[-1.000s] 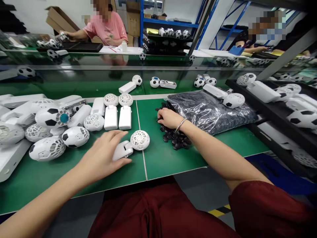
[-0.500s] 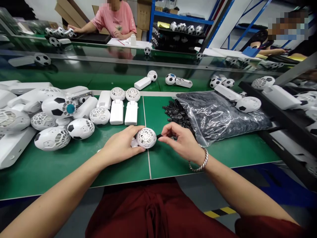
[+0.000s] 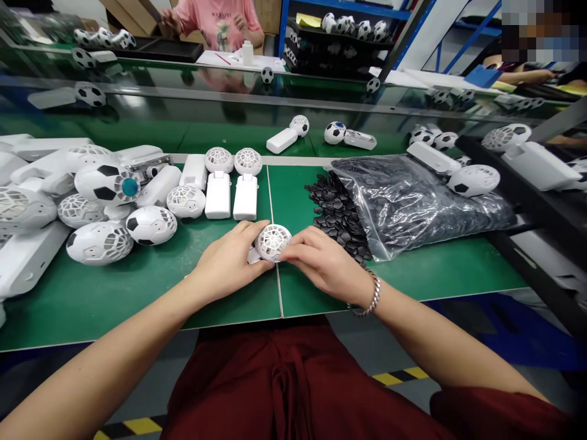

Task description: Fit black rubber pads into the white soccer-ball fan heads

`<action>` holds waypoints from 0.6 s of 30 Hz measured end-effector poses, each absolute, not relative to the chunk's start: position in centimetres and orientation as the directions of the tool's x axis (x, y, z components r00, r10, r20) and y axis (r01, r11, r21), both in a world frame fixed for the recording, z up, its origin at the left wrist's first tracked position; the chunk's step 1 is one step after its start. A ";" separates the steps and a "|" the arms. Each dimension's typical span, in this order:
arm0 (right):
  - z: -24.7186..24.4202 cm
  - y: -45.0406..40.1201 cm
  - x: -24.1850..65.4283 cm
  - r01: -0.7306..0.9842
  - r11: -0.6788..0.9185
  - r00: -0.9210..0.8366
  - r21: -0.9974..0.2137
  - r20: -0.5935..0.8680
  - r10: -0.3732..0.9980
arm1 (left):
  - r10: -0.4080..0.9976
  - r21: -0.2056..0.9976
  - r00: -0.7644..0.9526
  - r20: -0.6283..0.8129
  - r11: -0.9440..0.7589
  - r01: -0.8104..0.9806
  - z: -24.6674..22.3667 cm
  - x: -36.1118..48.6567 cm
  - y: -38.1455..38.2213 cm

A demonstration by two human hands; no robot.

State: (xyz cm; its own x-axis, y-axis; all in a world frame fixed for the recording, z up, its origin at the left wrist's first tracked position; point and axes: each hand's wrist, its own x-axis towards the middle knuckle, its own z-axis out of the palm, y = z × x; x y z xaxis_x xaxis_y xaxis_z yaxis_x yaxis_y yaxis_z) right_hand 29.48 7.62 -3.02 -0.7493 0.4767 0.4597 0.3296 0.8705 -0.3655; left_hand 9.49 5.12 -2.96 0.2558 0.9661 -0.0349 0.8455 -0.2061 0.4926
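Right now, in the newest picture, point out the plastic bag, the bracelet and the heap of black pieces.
Plastic bag (image 3: 413,198): head view, middle of its clear film.
Bracelet (image 3: 376,294): head view, its twisted band.
Black pieces (image 3: 338,219): head view, middle of the heap.

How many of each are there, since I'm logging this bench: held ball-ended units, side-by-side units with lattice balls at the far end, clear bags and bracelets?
Ball-ended unit in the left hand: 1
Side-by-side units, white body and white body, balls at far end: 2
Clear bag: 1
Bracelet, right wrist: 1
Total: 5
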 end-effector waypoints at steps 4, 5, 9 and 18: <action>-3.2 7.4 28.8 0.313 0.948 -0.822 -0.060 0.484 0.302 | 0.967 0.468 0.256 -0.012 -0.221 0.856 -3.0 9.8 4.9; -3.4 7.5 28.6 0.302 0.952 -0.822 -0.051 0.492 0.287 | 0.966 0.464 0.258 -0.009 -0.224 0.857 -3.0 9.8 4.9; -4.4 7.9 28.3 0.284 0.937 -0.748 -0.202 0.565 0.348 | 0.968 0.450 0.253 -0.003 -0.224 0.864 -3.0 9.8 4.9; -5.6 8.6 29.0 0.334 0.751 -0.649 -0.569 0.439 0.621 | 0.966 0.461 0.260 0.001 -0.231 0.857 -2.8 9.6 4.9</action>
State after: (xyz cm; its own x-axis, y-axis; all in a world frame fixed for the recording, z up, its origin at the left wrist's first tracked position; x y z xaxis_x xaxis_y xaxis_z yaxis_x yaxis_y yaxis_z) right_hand 28.98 8.60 -5.58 -0.6492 0.6211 0.4390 0.3343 0.7515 -0.5688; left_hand 9.64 4.85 -2.76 0.2600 0.9656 0.0005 0.8569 -0.2310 0.4609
